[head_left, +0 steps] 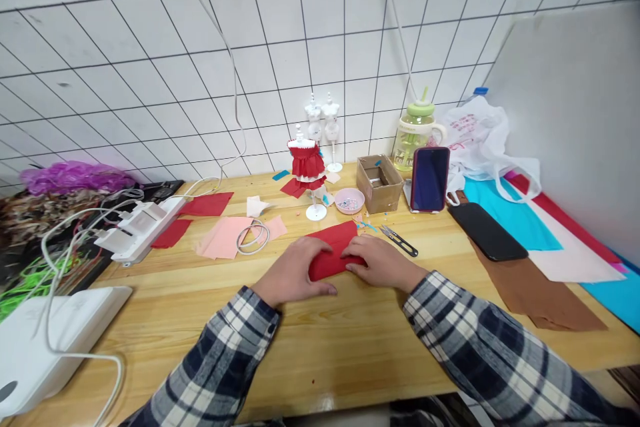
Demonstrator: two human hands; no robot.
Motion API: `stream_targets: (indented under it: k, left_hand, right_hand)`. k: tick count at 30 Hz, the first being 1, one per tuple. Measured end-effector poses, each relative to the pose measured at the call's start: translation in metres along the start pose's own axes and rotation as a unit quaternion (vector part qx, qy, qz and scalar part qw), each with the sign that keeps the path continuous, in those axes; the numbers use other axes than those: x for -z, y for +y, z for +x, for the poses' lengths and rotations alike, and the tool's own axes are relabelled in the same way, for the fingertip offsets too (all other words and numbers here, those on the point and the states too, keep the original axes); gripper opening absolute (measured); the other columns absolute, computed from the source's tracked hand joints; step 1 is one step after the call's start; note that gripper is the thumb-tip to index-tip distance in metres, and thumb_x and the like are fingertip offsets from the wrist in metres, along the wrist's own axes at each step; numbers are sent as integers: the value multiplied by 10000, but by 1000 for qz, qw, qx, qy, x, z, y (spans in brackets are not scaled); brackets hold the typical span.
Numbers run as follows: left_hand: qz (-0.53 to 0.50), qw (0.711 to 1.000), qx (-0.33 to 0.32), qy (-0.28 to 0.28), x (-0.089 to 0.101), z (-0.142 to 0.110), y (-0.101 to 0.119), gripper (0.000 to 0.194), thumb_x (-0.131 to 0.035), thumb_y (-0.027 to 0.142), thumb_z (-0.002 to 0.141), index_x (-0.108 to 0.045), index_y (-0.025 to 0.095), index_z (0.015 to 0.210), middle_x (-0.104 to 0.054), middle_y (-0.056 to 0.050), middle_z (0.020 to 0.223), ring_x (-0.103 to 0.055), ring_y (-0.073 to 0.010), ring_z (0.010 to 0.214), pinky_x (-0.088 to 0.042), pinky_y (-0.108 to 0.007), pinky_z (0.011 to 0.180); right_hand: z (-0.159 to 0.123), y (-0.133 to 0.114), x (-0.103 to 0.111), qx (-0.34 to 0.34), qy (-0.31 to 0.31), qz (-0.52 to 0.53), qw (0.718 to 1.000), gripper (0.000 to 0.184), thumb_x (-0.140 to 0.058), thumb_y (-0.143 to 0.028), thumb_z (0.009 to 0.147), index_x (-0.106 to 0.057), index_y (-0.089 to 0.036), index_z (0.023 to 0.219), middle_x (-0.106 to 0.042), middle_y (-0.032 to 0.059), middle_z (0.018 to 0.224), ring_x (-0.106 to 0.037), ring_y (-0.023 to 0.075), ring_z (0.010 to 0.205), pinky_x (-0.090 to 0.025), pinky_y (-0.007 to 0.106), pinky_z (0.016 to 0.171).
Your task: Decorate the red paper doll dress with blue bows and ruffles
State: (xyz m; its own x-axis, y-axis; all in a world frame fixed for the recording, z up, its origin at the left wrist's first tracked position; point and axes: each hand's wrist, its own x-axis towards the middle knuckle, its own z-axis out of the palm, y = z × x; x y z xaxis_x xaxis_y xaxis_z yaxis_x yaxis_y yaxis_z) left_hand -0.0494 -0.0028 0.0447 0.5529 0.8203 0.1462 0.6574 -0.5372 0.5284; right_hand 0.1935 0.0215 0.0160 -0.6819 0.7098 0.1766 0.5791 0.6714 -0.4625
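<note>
A piece of red cloth (334, 247) lies on the wooden table in front of me, between my two hands. My left hand (296, 271) rests over its left edge, thumb stretched out and apart from the fingers. At the cloth's right edge, the fingers of my right hand (379, 260) are curled and pinch the fabric. Behind the cloth stands a small white dress form (316, 212) wearing a red ruffled doll dress (307, 163). Black thread snips (400, 240) lie just beyond my right hand.
A pink bowl of beads (350, 200), a cardboard box (380, 187), a propped phone (429, 179) and a green-lidded bottle (417, 130) stand at the back. Right are a black phone (487, 231) and brown cloth (545, 290). Left are pink cloth (220, 238) and a power strip (143, 230).
</note>
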Motion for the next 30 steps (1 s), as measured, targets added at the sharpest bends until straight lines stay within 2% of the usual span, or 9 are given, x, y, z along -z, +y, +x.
stream_targets:
  k: [3,7,9,12,15,19,23,28,30]
  left_hand:
    - [46,998,-2,-36,-11,4,4,499,-758,445,636,-622,219,1059,-636,-99,1055,-565,-295,972,-419,-395,841]
    - [86,995,-23,-42,-11,5,-9,123,-553,233,806,-631,208,899,-648,-64,923,-576,-225,895,-413,-345,823]
    - [82,996,-18,-38,-11,4,-12,125,-501,201,825,-621,202,861,-650,-54,874,-578,-207,852,-416,-330,809]
    - [49,998,36,-14,-13,4,-13,138,-479,236,849,-607,205,892,-656,-41,850,-584,-194,804,-424,-301,740]
    - [6,995,101,16,-16,5,-14,171,-435,283,889,-590,211,888,-655,-19,803,-586,-179,748,-416,-275,675]
    - [-48,983,152,88,-19,6,-18,219,-445,358,896,-600,213,949,-665,-10,827,-590,-169,741,-424,-261,668]
    - [-115,967,193,123,-20,7,-22,327,-463,403,884,-588,211,1118,-669,-4,792,-597,-166,686,-445,-267,656]
    - [-44,972,196,122,-23,9,-23,389,-469,375,885,-545,258,1249,-689,-29,964,-629,-203,819,-462,-314,764]
    - [8,972,204,115,-24,9,-22,426,-453,368,899,-492,261,1310,-685,-32,885,-630,-218,794,-462,-331,751]
  right_hand:
    - [0,0,4,-4,4,6,1000,328,-606,-400,842,-663,-224,1113,-654,72,1028,-555,220,1004,-413,362,890]
    - [1,5,5,-4,0,5,1000,748,-754,-530,656,-536,-237,1309,-592,89,1228,-492,290,1143,-379,436,975]
    - [2,10,1,-13,5,8,1000,649,-739,-434,707,-553,-221,1291,-614,94,1203,-513,283,1128,-386,436,972]
    - [3,18,-6,-15,18,38,999,337,-631,-279,812,-654,-212,1142,-674,81,1095,-576,235,1040,-422,393,934]
    - [4,23,-9,-4,30,72,997,235,-621,-280,821,-706,-208,1028,-690,71,1094,-591,225,1028,-421,386,945]
    - [7,20,-7,-45,68,108,991,202,-632,-300,806,-723,-188,947,-696,76,1049,-600,219,982,-442,360,888]
    - [9,16,-6,-155,68,150,974,220,-554,-294,843,-706,-186,959,-676,27,755,-573,161,667,-428,280,622]
    - [9,17,-15,-210,100,134,963,444,-611,-336,801,-573,-228,1230,-618,-1,735,-535,150,655,-376,253,610]
    - [9,17,-18,-223,102,114,963,548,-613,-333,802,-486,-241,1327,-600,-4,732,-526,152,650,-361,252,609]
